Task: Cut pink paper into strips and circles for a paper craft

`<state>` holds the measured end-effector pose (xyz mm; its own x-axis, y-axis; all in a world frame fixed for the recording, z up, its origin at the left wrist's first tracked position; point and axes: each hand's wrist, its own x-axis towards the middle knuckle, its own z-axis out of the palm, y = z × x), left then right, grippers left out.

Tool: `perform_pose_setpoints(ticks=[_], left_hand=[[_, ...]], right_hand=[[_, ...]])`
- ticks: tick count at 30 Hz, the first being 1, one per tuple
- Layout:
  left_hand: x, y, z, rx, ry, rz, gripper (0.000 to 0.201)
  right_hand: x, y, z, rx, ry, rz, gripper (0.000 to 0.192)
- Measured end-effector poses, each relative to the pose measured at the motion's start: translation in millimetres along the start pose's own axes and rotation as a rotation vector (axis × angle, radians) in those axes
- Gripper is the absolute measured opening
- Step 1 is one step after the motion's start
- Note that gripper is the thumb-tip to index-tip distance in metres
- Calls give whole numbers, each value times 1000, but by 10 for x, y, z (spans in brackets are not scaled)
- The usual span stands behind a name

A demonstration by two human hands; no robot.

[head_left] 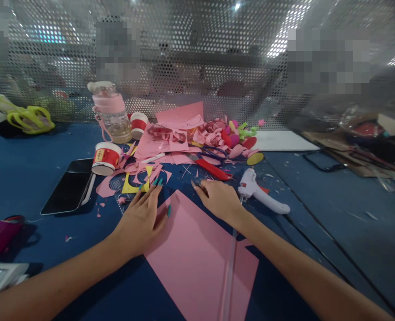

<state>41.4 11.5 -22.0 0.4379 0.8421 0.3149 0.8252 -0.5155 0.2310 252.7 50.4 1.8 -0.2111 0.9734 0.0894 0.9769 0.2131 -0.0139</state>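
Note:
A large sheet of pink paper lies at an angle on the blue table, one corner pointing away from me. My left hand rests beside its upper left edge, fingers stretched forward and the thumb over the paper. The fingertips reach a yellow paper scrap with a round cutout. Just past the upper right edge, my right hand is closed with its fingers curled; whatever they may hold is hidden. A white glue gun lies right of that hand. From it a long clear glue stick runs under my right wrist and across the paper.
Behind my hands are a red-handled cutter, blue-handled scissors and a heap of pink scraps. Left stand paper cups, a water bottle and a phone. A perforated screen closes the back.

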Motion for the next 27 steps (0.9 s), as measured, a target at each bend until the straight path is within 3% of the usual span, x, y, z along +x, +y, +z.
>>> perform_pose_setpoints(ticks=[9, 14, 19, 27], left_hand=[[1, 8, -20, -24, -26, 35, 50], [-24, -3, 14, -38, 45, -2, 57], [-33, -1, 20, -148, 173, -91, 59], [-33, -2, -100, -471, 288, -231, 50]], right_hand=[[0, 16, 33, 25, 18, -3, 39], [3, 27, 41, 84, 55, -8, 39], [13, 98, 23, 310, 54, -26, 44], [25, 194, 78, 903, 18, -71, 44]])
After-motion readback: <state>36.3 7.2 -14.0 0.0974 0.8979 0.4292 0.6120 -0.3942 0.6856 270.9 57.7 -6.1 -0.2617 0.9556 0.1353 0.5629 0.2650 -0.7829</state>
